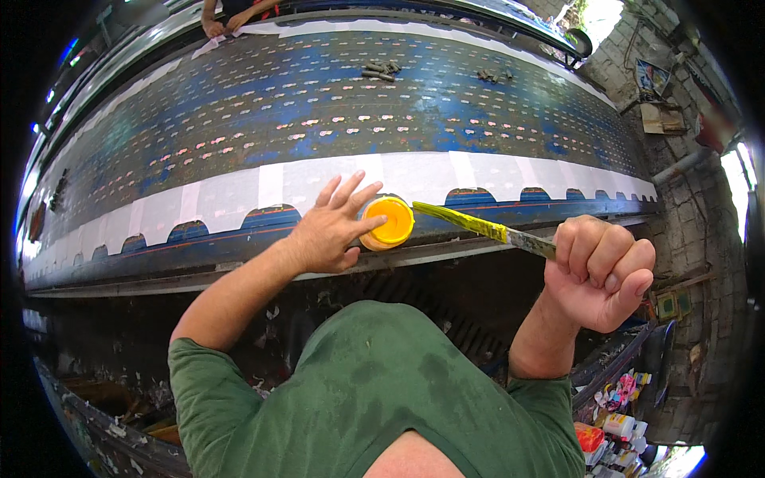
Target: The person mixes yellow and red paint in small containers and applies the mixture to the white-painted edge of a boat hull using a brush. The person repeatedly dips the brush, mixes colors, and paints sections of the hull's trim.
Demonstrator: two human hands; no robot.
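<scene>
Yellow paint in a small round pot (387,222) stands at the near edge of the long blue printing surface (319,111), just in front of the white fabric strip (414,175) that runs the length of it.

Order, largest to smallest:

1. Surface: long, paint-stained, dotted with rows of small pale marks. The white strip lies flat along its near side, with scalloped cut-outs along the lower edge that expose the blue beneath.
2. Left hand (331,231): fingers spread, fingertips and thumb resting against the pot's side. This grip appears to steady the pot at the edge.
3. Right hand (603,271): clenched into a fist around the handle end of a flat stick (486,229). The stick is coated yellow and its far tip meets the pot rim.
4. Packages: small bottles and tubs (613,418) in red, white and pink are clustered low on the right, below the surface. Labels are too small to make out.

Another person's hands (223,24) rest at the far edge.
</scene>
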